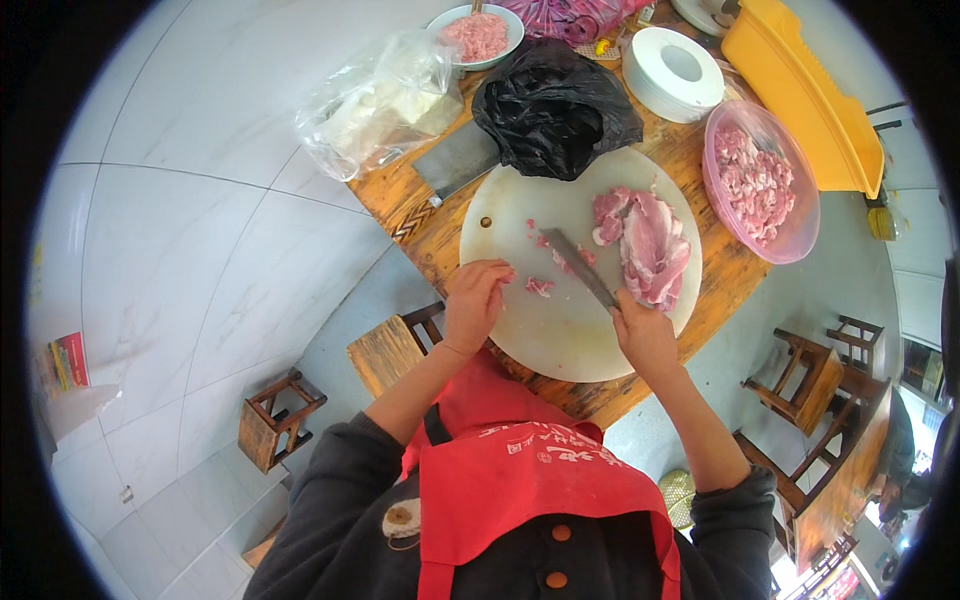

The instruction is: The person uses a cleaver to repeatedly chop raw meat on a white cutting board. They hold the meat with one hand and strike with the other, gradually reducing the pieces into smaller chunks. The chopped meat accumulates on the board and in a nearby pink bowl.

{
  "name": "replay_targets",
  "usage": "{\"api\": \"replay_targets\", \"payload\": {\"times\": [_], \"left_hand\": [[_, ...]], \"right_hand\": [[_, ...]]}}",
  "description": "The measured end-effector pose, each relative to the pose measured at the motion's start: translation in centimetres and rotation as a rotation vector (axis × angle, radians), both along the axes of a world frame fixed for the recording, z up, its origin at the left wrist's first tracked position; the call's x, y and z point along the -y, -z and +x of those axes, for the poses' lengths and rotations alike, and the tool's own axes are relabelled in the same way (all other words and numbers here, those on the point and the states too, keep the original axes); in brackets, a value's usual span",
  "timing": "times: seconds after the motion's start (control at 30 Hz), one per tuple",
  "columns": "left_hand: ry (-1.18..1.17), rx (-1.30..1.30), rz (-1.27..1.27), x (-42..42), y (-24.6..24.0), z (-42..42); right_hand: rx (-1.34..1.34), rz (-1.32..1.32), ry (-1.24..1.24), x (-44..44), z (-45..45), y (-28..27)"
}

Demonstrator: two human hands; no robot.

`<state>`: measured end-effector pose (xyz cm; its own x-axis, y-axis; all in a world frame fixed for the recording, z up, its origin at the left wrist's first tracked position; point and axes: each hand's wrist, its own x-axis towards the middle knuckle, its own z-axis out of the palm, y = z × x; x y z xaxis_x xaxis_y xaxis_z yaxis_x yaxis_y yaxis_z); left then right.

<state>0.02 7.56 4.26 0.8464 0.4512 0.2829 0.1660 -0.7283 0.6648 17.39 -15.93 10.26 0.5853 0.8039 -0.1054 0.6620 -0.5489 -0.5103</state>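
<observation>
A round white cutting board (pixel 570 337) lies on the wooden table in front of me. My right hand (pixel 646 334) grips a knife (pixel 581 270), whose blade points up and left over small bits of raw meat (pixel 538 286). My left hand (pixel 478 300), fingers bent, is at the board's left edge with a small piece of pink meat at its fingertips. A large piece of raw meat (pixel 654 251) rests on the right of the board, with a smaller piece beside it.
Beyond the board are a black plastic bag (pixel 555 105), a cleaver (pixel 457 159), a clear bag (pixel 390 105) and a bowl of minced meat (pixel 476 37). To the right stand a pink bowl of cut meat (pixel 754 187), stacked white plates (pixel 673 75) and a yellow tray (pixel 810 97). Wooden stools surround the table.
</observation>
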Motion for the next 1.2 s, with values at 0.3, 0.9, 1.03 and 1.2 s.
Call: {"api": "replay_targets", "payload": {"times": [0.3, 0.9, 1.03, 1.2], "left_hand": [[0.214, -0.123, 0.185, 2.3, 2.9, -0.1], [-0.041, -0.058, -0.127, 1.6, 0.9, 0.1], [-0.094, 0.009, -0.139, 2.1, 0.8, 0.8], [-0.089, -0.035, -0.175, 2.4, 1.7, 1.7]], "right_hand": [[-0.173, 0.021, 0.276, -1.0, -2.9, -3.8], [-0.119, -0.172, 0.213, 0.6, -3.0, -1.1], [-0.144, -0.104, 0.253, 0.2, -2.5, -2.8], [-0.141, -0.168, 0.089, 0.2, -5.1, -3.0]]}}
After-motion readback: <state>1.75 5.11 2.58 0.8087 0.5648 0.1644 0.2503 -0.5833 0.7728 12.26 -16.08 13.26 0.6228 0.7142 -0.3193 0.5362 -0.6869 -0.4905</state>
